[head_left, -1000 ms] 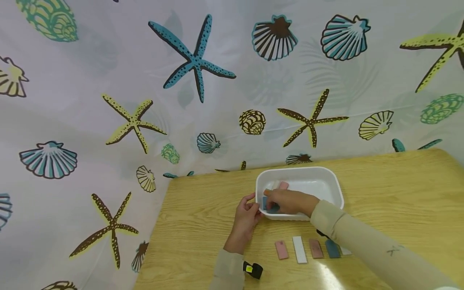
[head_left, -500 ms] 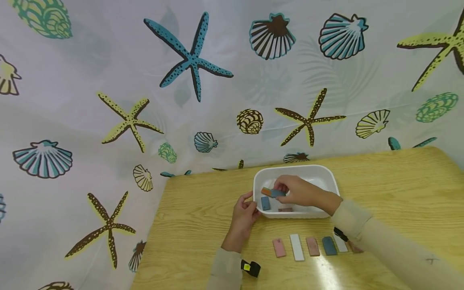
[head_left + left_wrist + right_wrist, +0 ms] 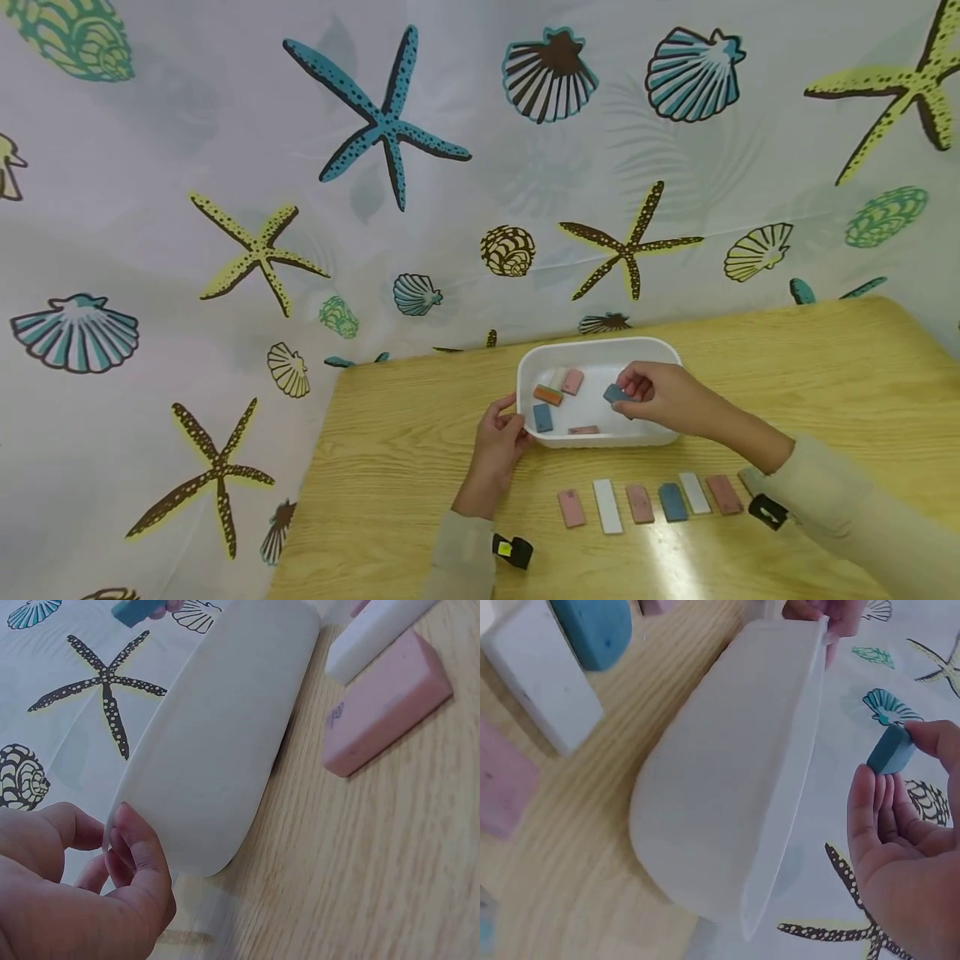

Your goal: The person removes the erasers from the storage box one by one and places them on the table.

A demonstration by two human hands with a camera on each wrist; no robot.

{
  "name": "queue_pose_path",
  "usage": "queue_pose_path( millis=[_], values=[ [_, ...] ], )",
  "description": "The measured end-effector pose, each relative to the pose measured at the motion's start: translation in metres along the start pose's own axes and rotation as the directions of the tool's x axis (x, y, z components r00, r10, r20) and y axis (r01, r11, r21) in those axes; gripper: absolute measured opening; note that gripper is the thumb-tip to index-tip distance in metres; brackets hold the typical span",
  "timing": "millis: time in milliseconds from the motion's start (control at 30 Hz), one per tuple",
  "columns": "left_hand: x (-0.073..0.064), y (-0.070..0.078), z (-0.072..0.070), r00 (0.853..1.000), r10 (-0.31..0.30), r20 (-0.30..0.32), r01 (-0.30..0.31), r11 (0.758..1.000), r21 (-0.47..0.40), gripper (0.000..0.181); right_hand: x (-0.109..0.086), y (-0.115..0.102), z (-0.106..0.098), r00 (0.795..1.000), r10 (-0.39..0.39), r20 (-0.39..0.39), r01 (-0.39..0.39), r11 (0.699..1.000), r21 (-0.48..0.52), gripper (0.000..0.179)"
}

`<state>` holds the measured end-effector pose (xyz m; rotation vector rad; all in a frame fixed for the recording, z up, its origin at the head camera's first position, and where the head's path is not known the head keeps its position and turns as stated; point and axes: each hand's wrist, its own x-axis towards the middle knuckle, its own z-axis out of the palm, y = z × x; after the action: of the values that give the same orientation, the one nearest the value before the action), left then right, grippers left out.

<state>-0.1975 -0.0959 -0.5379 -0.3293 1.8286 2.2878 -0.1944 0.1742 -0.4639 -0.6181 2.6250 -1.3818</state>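
Between thumb and fingertips, my right hand pinches a blue eraser above the right half of a white plastic tub. My left hand grips the tub's left rim, thumb on one side and fingers on the other, as the left wrist view shows. Inside the tub lie an orange-and-green eraser, another blue eraser, a pink eraser, a whitish eraser and a reddish one by the front wall.
In front of the tub, several erasers stand in a row on the wooden table, among them a pink one, a long white one and a blue one. A shell-and-starfish patterned cloth hangs behind the table.
My right hand has lifted the blue eraser from the tub's left side and carried it rightward, uncovering the erasers there. The left hand keeps its grip on the rim.
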Motion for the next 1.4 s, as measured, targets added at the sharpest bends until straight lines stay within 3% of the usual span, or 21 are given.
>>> queue_pose_path(
  millis=[100, 200, 300, 433, 467, 500, 567, 667, 767, 867, 967, 1067, 1200, 1400],
  values=[
    [0.000, 0.000, -0.001, 1.000, 0.005, 0.011, -0.005, 1.000, -0.004, 0.041, -0.013, 0.003, -0.007, 0.995, 0.088, 0.046, -0.093, 0.986, 0.137, 0.030],
    [0.000, 0.000, -0.001, 1.000, 0.007, 0.017, -0.007, 1.000, 0.000, 0.043, -0.026, 0.008, -0.014, 0.982, 0.154, 0.108, -0.179, 0.937, 0.300, 0.034],
    [0.000, 0.000, -0.001, 1.000, 0.002, 0.012, -0.002, 1.000, 0.001, 0.043, -0.038, 0.012, -0.021, 0.971, 0.157, 0.178, -0.227, 0.837, 0.499, 0.030],
    [0.000, 0.000, -0.001, 1.000, -0.005, 0.004, 0.005, 1.000, 0.000, 0.041, -0.053, 0.018, -0.027, 0.966, 0.062, 0.252, -0.231, 0.649, 0.725, 0.020],
    [0.000, 0.000, 0.000, 1.000, -0.002, 0.005, 0.002, 1.000, 0.003, 0.042, -0.056, 0.019, -0.028, 0.964, 0.052, 0.261, -0.236, 0.626, 0.744, 0.020],
    [0.000, 0.000, 0.000, 1.000, -0.001, 0.005, 0.001, 1.000, 0.005, 0.042, -0.060, 0.020, -0.028, 0.962, 0.058, 0.266, -0.244, 0.621, 0.745, 0.020],
    [0.000, 0.001, 0.000, 1.000, -0.003, 0.004, 0.003, 1.000, 0.004, 0.042, -0.067, 0.020, -0.026, 0.958, 0.107, 0.266, -0.270, 0.656, 0.705, 0.020],
    [0.000, 0.000, 0.000, 1.000, -0.004, 0.006, 0.004, 1.000, 0.006, 0.042, -0.081, 0.019, -0.021, 0.945, 0.231, 0.232, -0.324, 0.773, 0.545, 0.028],
    [0.001, -0.001, 0.000, 1.000, -0.015, 0.002, 0.015, 1.000, 0.000, 0.043, -0.095, 0.017, -0.015, 0.942, 0.303, 0.146, -0.335, 0.882, 0.330, 0.038],
    [0.001, -0.001, -0.001, 1.000, -0.019, -0.006, 0.019, 1.000, 0.002, 0.043, -0.110, 0.015, -0.009, 0.944, 0.328, 0.019, -0.328, 0.937, 0.118, 0.040],
    [0.000, 0.000, -0.001, 1.000, -0.015, -0.012, 0.015, 1.000, 0.009, 0.042, -0.126, 0.017, -0.003, 0.942, 0.321, -0.101, -0.327, 0.944, -0.051, 0.038],
    [-0.001, 0.000, -0.001, 1.000, -0.012, -0.015, 0.012, 1.000, 0.016, 0.041, -0.139, 0.021, 0.003, 0.928, 0.329, -0.172, -0.359, 0.916, -0.182, 0.043],
    [-0.002, 0.001, -0.001, 1.000, -0.011, -0.010, 0.011, 1.000, 0.009, 0.041, -0.154, 0.027, 0.011, 0.911, 0.376, -0.172, -0.410, 0.874, -0.260, 0.040],
    [-0.002, -0.001, -0.002, 1.000, -0.009, 0.007, 0.009, 1.000, -0.009, 0.042, -0.171, 0.036, 0.021, 0.885, 0.446, -0.131, -0.465, 0.843, -0.270, 0.029]
  ],
)
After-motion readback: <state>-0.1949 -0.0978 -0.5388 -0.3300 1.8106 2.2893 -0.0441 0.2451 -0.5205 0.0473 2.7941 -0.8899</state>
